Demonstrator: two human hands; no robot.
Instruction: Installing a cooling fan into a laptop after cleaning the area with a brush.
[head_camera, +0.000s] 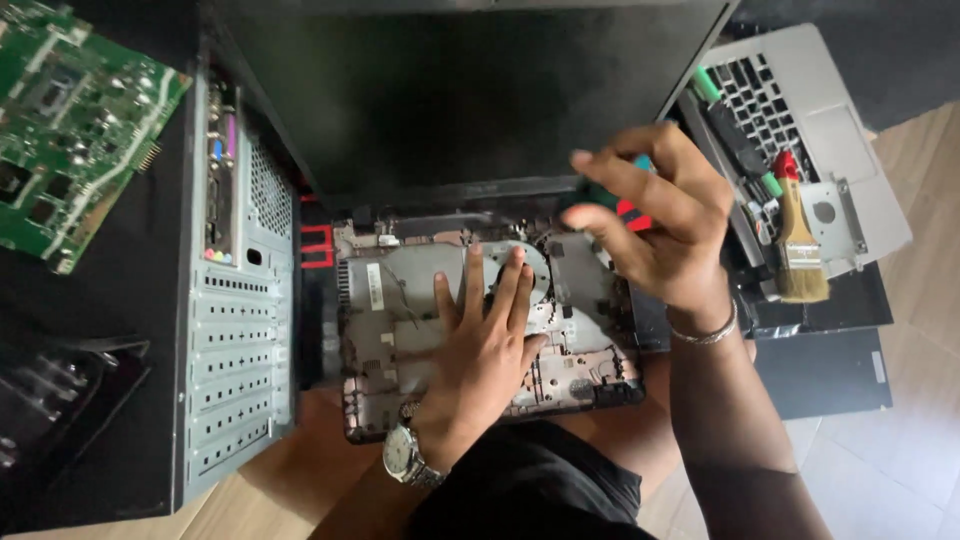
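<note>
An opened laptop base (395, 310), grey inside with its round fan housing (540, 262) exposed, lies on my lap with its dark screen (450, 90) tilted back. My left hand (485, 345), a wristwatch on the wrist, rests flat on the base with fingers spread, fingertips at the fan. Above the base's right corner my right hand (655, 225) hovers with a bracelet on the wrist. Its fingers curl round a small tool with a red and teal handle (632, 213), mostly hidden.
A desktop computer case (240, 300) lies on its side at the left, a green circuit board (70, 120) beyond it. At the right, a silver laptop keyboard deck (830, 120) holds screwdrivers and a paintbrush (800, 245). Wooden floor shows at bottom right.
</note>
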